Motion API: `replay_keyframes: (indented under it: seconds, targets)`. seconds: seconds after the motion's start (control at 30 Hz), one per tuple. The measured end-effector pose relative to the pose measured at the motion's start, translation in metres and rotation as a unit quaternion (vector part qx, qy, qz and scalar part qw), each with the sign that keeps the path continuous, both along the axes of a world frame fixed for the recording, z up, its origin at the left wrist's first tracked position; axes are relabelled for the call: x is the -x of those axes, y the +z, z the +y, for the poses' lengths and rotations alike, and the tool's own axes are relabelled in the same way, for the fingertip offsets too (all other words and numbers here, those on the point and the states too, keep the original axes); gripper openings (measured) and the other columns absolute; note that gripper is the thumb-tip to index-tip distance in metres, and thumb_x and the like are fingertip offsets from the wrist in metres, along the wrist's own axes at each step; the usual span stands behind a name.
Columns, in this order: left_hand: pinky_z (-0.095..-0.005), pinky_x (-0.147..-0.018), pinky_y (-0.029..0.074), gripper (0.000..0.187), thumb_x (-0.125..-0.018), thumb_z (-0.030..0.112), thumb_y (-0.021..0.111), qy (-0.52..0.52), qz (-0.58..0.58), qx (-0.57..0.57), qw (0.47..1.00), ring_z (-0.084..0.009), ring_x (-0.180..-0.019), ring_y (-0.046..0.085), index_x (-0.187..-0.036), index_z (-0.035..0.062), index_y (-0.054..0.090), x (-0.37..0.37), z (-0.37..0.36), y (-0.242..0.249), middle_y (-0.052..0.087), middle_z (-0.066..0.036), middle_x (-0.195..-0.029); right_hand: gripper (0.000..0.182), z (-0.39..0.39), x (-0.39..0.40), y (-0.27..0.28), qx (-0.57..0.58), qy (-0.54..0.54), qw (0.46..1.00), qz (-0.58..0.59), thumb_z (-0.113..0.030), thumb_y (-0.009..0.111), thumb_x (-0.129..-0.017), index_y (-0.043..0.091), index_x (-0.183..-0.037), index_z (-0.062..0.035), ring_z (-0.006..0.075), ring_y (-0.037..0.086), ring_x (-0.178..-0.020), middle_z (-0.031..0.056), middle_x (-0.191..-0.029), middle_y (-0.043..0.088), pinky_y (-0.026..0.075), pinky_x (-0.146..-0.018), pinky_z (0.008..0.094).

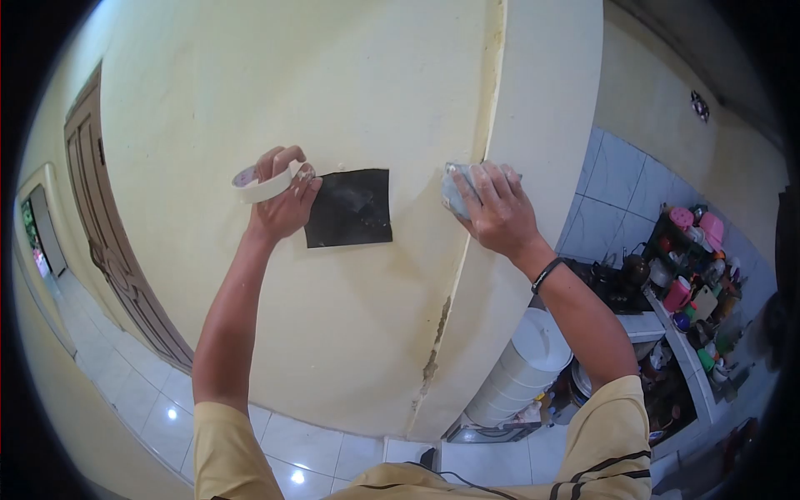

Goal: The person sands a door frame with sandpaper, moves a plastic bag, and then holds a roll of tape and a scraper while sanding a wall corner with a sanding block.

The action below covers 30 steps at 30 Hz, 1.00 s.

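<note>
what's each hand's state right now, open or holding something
Left hand: closed, holding a white tape roll.
Right hand: closed, holding a pale blue pad.

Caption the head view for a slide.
Left hand with a tape roll at the corner of a black sheet; right hand with a pale blue pad at a wall seam.

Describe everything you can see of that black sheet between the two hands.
The black sheet looks thin, roughly rectangular and slightly tilted, with pale smudges and specks on its dark face. I can't tell its material. It appears nearly flat against the cream wall, its upper left corner beside the left hand; whether fingers grip it is unclear.
</note>
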State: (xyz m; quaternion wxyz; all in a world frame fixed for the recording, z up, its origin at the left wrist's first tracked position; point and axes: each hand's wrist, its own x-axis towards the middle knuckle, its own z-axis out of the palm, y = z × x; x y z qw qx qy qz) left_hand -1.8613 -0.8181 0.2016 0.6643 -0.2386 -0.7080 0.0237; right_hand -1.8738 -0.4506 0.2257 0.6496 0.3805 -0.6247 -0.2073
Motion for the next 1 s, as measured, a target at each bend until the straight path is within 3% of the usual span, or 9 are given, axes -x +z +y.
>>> replay_keyframes:
  seconds: [0.07,0.17,0.37,0.57,0.67,0.77,0.8,0.9,1.0]
  targets:
    - [-0.0474,-0.091,0.041,0.019,-0.081,0.012,0.071,0.003,0.029,0.025,0.999,-0.0330,-0.111,0.047,-0.093,0.0046,0.059,0.017,-0.004,0.009,0.051,-0.010,-0.117,0.044,-0.006,-0.003,0.014,0.039,0.029,0.999,-0.004,-0.021,0.061,-0.084,0.065,-0.120,0.0041,0.0289,0.054,-0.110,0.0152,-0.115,0.058,0.040,-0.098,0.0440]
    - [-0.0426,-0.093,0.041,0.026,-0.078,0.019,0.077,-0.003,0.044,0.056,0.997,-0.0261,-0.116,0.043,-0.094,0.0118,0.058,0.035,-0.010,0.018,0.048,0.000,-0.122,0.044,-0.014,-0.003,0.021,0.062,0.025,0.998,0.000,-0.020,0.061,-0.084,0.065,-0.121,0.0047,0.0281,0.053,-0.112,0.0150,-0.116,0.057,0.038,-0.099,0.0439]
    - [-0.0421,-0.087,0.042,0.039,-0.072,0.022,0.080,-0.076,0.099,0.085,0.988,-0.0255,-0.109,0.048,-0.098,0.0130,0.053,0.055,-0.017,0.025,0.053,0.001,-0.115,0.044,-0.021,0.004,0.011,0.069,-0.023,0.997,0.018,-0.021,0.062,-0.082,0.066,-0.117,0.0051,0.0272,0.054,-0.112,0.0133,-0.115,0.058,0.039,-0.096,0.0432]
    - [-0.0443,-0.086,0.042,0.032,-0.073,0.023,0.079,-0.057,0.123,0.118,0.984,-0.0282,-0.109,0.048,-0.088,0.0117,0.053,0.045,-0.014,0.030,0.051,-0.004,-0.115,0.040,-0.031,0.001,-0.014,-0.042,-0.012,0.999,0.011,-0.019,0.060,-0.082,0.067,-0.113,0.0047,0.0271,0.055,-0.111,0.0125,-0.110,0.060,0.038,-0.095,0.0432]
    - [-0.0458,-0.087,0.042,0.028,-0.078,0.027,0.076,-0.083,0.126,0.101,0.983,-0.0297,-0.110,0.047,-0.087,0.0106,0.055,0.052,-0.017,0.029,0.051,-0.006,-0.116,0.039,-0.029,0.008,0.015,0.078,-0.019,0.996,0.039,-0.019,0.060,-0.080,0.068,-0.111,0.0051,0.0273,0.055,-0.113,0.0120,-0.110,0.060,0.037,-0.093,0.0444]
    - [-0.0469,-0.088,0.041,0.026,-0.082,0.030,0.072,-0.061,0.126,0.095,0.986,-0.0303,-0.112,0.046,-0.087,0.0094,0.057,0.050,-0.017,0.028,0.051,-0.008,-0.117,0.038,-0.033,0.010,0.005,0.089,-0.009,0.995,0.034,-0.017,0.061,-0.078,0.068,-0.108,0.0052,0.0275,0.056,-0.113,0.0115,-0.111,0.061,0.037,-0.092,0.0453]
    - [-0.0472,-0.089,0.041,0.025,-0.084,0.031,0.069,-0.057,0.123,0.096,0.986,-0.0302,-0.114,0.045,-0.088,0.0089,0.058,0.051,-0.017,0.028,0.051,-0.008,-0.119,0.036,-0.032,0.006,-0.007,0.016,-0.044,0.999,0.021,-0.019,0.069,-0.085,0.070,-0.116,-0.0006,0.0298,0.059,-0.104,0.0095,-0.105,0.061,0.038,-0.092,0.0471]
    - [-0.0466,-0.089,0.040,0.025,-0.083,0.030,0.070,-0.071,0.100,0.098,0.988,-0.0302,-0.115,0.045,-0.087,0.0086,0.058,0.051,-0.018,0.028,0.051,-0.006,-0.121,0.037,-0.034,0.000,-0.016,-0.035,-0.042,0.998,0.002,-0.020,0.070,-0.084,0.069,-0.116,-0.0007,0.0290,0.058,-0.106,0.0099,-0.105,0.061,0.038,-0.091,0.0460]
    - [-0.0459,-0.090,0.039,0.024,-0.082,0.029,0.071,-0.083,0.094,0.093,0.988,-0.0301,-0.117,0.044,-0.087,0.0086,0.058,0.050,-0.017,0.029,0.051,-0.006,-0.124,0.031,-0.036,0.002,0.014,0.087,-0.017,0.996,0.012,-0.014,0.068,-0.078,0.069,-0.103,0.0041,0.0307,0.056,-0.111,0.0116,-0.110,0.061,0.037,-0.091,0.0462]
